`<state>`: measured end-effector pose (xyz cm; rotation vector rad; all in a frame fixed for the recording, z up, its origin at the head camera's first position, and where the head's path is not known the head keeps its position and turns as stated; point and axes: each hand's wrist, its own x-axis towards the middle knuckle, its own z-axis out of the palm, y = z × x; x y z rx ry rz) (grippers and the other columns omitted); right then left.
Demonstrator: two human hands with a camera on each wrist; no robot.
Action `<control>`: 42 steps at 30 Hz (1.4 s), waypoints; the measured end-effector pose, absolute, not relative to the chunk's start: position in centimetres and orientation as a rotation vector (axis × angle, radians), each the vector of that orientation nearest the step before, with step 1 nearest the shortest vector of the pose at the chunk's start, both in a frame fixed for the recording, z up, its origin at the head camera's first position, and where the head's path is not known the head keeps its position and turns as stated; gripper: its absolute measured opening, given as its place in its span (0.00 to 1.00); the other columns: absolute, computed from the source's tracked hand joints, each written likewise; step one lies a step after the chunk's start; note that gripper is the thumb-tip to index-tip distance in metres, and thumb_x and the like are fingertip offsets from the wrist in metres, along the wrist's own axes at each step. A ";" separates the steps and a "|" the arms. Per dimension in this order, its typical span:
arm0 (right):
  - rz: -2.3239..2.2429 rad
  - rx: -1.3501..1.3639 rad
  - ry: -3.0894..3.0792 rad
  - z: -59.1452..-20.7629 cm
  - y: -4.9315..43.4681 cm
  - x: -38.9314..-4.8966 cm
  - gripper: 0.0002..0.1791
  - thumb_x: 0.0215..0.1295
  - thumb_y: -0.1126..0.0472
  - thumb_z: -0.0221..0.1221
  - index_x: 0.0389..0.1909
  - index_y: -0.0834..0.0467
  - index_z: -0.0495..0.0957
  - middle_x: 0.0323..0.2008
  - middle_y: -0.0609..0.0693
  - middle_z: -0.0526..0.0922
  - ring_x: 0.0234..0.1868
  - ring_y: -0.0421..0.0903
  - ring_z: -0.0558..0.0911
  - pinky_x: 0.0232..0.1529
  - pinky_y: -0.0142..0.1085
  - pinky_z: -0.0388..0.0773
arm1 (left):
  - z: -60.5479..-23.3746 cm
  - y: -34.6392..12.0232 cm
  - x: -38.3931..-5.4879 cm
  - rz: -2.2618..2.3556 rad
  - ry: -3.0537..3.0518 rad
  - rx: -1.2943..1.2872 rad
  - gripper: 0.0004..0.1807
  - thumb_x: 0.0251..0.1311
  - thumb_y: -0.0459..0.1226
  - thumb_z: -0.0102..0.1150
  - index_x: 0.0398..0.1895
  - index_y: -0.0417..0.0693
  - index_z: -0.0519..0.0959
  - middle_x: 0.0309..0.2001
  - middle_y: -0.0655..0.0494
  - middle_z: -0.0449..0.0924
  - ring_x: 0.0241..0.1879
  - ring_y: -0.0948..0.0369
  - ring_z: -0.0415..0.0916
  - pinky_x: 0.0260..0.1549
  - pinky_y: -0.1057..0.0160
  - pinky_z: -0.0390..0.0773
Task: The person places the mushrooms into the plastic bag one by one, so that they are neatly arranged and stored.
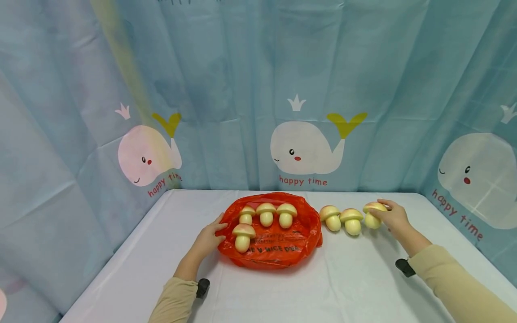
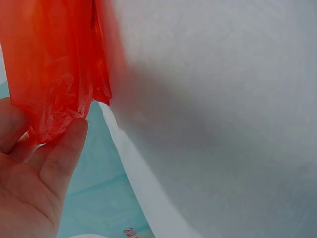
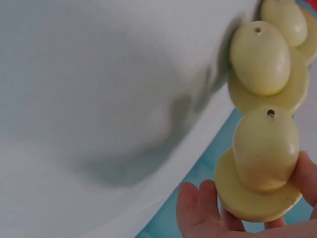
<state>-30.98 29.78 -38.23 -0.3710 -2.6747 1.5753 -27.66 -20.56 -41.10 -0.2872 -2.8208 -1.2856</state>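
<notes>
A red plastic bag (image 1: 278,260) lies spread with its rim rolled up, and several toy mushrooms (image 1: 266,214) with pale stems are inside it. My left hand (image 1: 208,240) holds the bag's left rim; up close in the left wrist view, thumb and fingers are round the red plastic (image 2: 54,74). To the bag's right, my right hand (image 1: 396,220) grips a mushroom (image 1: 372,219) by its cap. The right wrist view shows that mushroom (image 3: 266,148) stem end toward the camera, with fingers and thumb about the cap. Two more mushrooms, one leaning (image 1: 332,219) and one upright (image 1: 352,222), stand between it and the bag.
A white cloth (image 1: 282,296) covers the table. Behind it hangs a blue curtain (image 1: 242,89) printed with whales, close to the table's back and side edges. Each wrist carries a small black device, one on the left (image 1: 203,288) and one on the right (image 1: 405,268).
</notes>
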 end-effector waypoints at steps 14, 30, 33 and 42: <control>1.895 -0.445 -2.546 -36.4 27.7 -29.6 0.45 0.70 0.56 0.54 0.74 0.69 0.37 0.72 0.72 0.45 0.64 0.63 0.60 0.54 0.50 0.71 | -41.4 -20.5 -27.9 -1.318 -2.807 -0.281 0.23 0.59 0.20 0.52 0.59 0.22 0.70 0.73 0.38 0.52 0.71 0.38 0.49 0.65 0.42 0.59; 2.404 -0.298 -2.183 -34.8 26.3 -28.1 0.46 0.69 0.60 0.56 0.76 0.62 0.36 0.61 0.62 0.56 0.34 0.40 0.79 0.41 0.39 0.83 | -41.3 -20.6 -27.6 -1.336 -2.803 -0.265 0.23 0.58 0.19 0.52 0.60 0.22 0.70 0.73 0.38 0.52 0.71 0.39 0.49 0.65 0.42 0.57; 2.525 -0.256 -2.101 -34.6 25.9 -27.9 0.39 0.68 0.62 0.57 0.73 0.59 0.47 0.58 0.58 0.57 0.36 0.41 0.79 0.43 0.37 0.82 | -41.4 -20.7 -27.6 -1.342 -2.805 -0.256 0.23 0.59 0.19 0.51 0.60 0.23 0.70 0.73 0.38 0.52 0.71 0.39 0.48 0.65 0.42 0.57; 2.650 -0.201 -2.046 -34.1 24.4 -27.9 0.28 0.69 0.65 0.56 0.66 0.59 0.56 0.54 0.54 0.61 0.40 0.44 0.77 0.43 0.36 0.80 | -41.3 -20.7 -27.6 -1.341 -2.803 -0.255 0.23 0.59 0.20 0.51 0.60 0.23 0.70 0.73 0.39 0.52 0.71 0.40 0.48 0.66 0.42 0.57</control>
